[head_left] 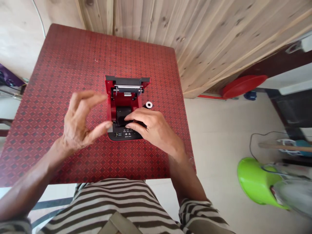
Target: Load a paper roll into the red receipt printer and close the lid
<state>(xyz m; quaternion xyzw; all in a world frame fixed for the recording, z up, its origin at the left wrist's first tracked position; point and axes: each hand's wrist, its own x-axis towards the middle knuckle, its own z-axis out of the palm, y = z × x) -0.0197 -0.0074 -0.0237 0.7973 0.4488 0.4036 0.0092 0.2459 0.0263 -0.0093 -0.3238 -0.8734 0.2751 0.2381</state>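
A small red and black printer [112, 103] stands on the table with its lid [128, 80] raised. Inside its bay sits a shiny black piece [123, 114], possibly a strip of ribbon or film; its exact kind is unclear. My right hand [156, 126] reaches in from the right, thumb and fingers closed at the right edge of that piece. My left hand [80, 120] is open at the printer's left side, fingers spread, its thumb tip close to the front left corner. Just behind my right hand lies a black roll with a white core [149, 105], partly hidden.
The table [80, 58] has a red patterned top and meets a wooden plank wall [146, 19] at the back. To the right on the floor are a lime green bucket [253, 182] and a thin cable. A red round object [243, 86] leans farther back.
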